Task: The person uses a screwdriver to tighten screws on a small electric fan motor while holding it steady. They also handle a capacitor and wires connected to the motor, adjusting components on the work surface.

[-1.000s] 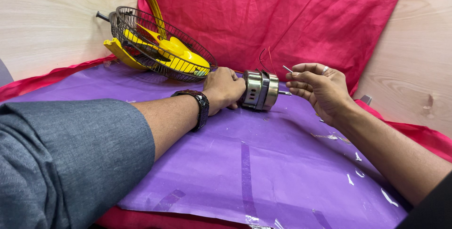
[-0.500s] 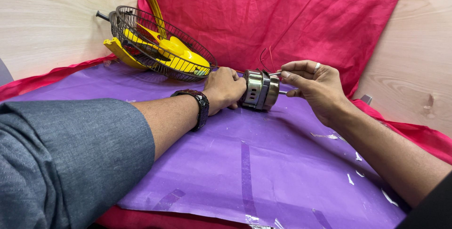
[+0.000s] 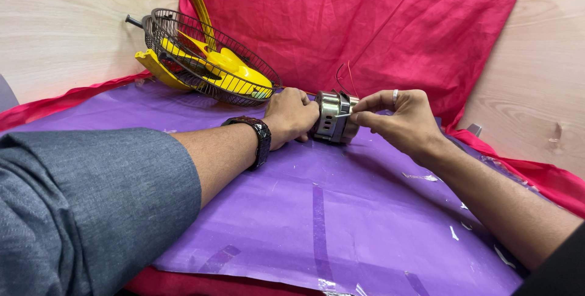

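Note:
A small metal fan motor (image 3: 333, 116) lies on its side on the purple sheet (image 3: 317, 211), thin red and black wires rising from its top. My left hand (image 3: 292, 115) grips its left end and steadies it; a dark watch sits on that wrist. My right hand (image 3: 396, 119), with a ring on one finger, pinches a thin metal pin or shaft (image 3: 344, 114) at the motor's right face. Whether the pin is part of the motor I cannot tell.
A yellow fan blade inside a dark wire guard (image 3: 207, 58) lies at the back left, with a yellow plastic piece leaning on it. Red cloth (image 3: 378, 22) drapes over the wooden wall behind. Bits of clear tape dot the sheet at right.
My right hand has moved left, from a little away from the motor to touching its right face. My left hand and the motor have stayed put.

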